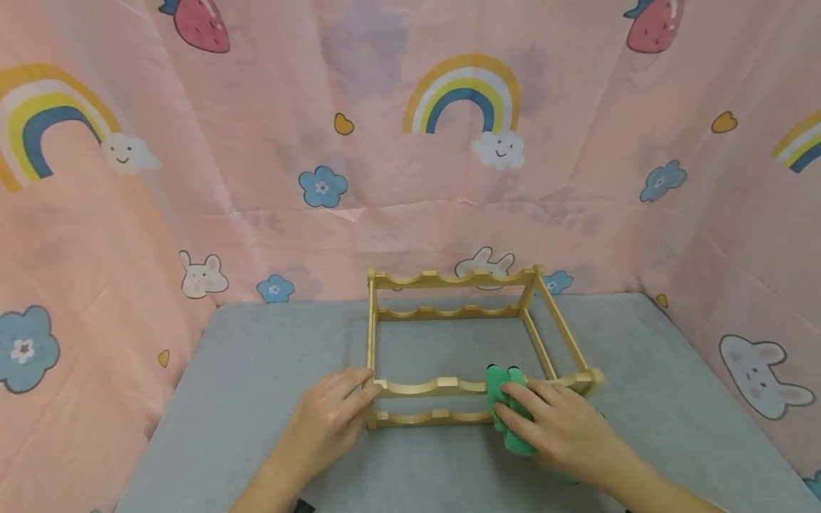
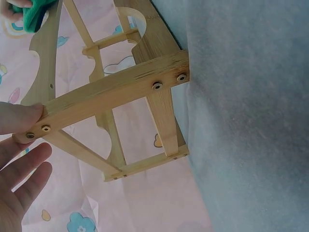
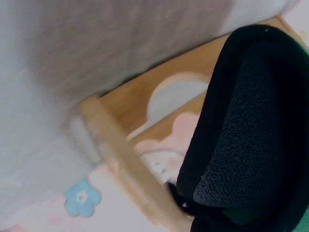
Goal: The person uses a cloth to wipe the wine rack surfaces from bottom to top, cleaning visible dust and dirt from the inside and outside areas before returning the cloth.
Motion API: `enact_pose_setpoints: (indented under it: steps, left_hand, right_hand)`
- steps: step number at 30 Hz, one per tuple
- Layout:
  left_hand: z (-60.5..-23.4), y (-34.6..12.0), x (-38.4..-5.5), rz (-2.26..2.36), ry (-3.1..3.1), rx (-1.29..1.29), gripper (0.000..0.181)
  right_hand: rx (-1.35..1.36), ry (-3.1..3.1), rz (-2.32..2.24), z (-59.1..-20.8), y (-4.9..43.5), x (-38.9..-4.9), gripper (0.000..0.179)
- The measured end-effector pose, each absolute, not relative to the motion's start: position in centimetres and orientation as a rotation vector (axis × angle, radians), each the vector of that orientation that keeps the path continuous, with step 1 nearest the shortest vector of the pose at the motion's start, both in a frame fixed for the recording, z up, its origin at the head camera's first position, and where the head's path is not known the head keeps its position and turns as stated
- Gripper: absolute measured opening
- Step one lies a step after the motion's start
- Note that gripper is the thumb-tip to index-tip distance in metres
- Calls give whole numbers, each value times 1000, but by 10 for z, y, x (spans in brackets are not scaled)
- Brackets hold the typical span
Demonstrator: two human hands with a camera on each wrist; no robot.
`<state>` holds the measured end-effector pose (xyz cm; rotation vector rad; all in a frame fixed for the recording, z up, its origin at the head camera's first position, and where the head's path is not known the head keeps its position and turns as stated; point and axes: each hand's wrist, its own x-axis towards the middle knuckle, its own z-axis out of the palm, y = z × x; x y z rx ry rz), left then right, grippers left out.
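Note:
A light wooden rack (image 1: 445,387) with scalloped rails stands on the grey table. At its front left corner, my left hand (image 1: 330,413) pinches the top of the post between thumb and forefinger; the left wrist view shows the other fingers (image 2: 34,164) loosely bent off the wood. My right hand (image 1: 564,431) grips a folded green cloth (image 1: 497,392) with black edging, laid over the right part of the front top rail. In the right wrist view the cloth's dark side (image 3: 241,130) hides the right hand and much of the rack.
The grey table surface (image 1: 269,356) spreads around the rack. Behind and on both sides hangs a pink curtain (image 1: 385,235) printed with rainbows, flowers and rabbits. The rack's rear stands close to the back curtain. A small black object (image 1: 304,506) shows at the bottom edge beside the left forearm.

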<state>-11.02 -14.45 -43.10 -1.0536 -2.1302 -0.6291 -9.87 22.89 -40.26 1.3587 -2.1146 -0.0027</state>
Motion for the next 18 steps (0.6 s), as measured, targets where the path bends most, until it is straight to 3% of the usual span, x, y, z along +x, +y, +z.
enact_pose_setpoints:
  steps: [3, 6, 14, 16, 18]
  left_hand:
    - [-430, -146, -110, -613, -2133, -1053, 28]
    - [-431, -145, -110, -612, -2131, -1055, 27]
    - [-432, -142, -111, -571, -2131, -1058, 31]
    - [-432, -141, -111, -560, -2150, -1052, 34]
    - [-433, -140, -111, -549, -2178, -1046, 37]
  right_hand:
    - [1352, -2134, 46, -400, 247, -99, 70]
    - [1322, -2156, 85, -398, 267, -100, 35]
    - [1156, -2209, 81, -392, 310, -98, 46]
    - [1126, -2215, 71, -391, 313, -98, 41]
    - [1103, -2204, 73, -389, 314, -99, 55]
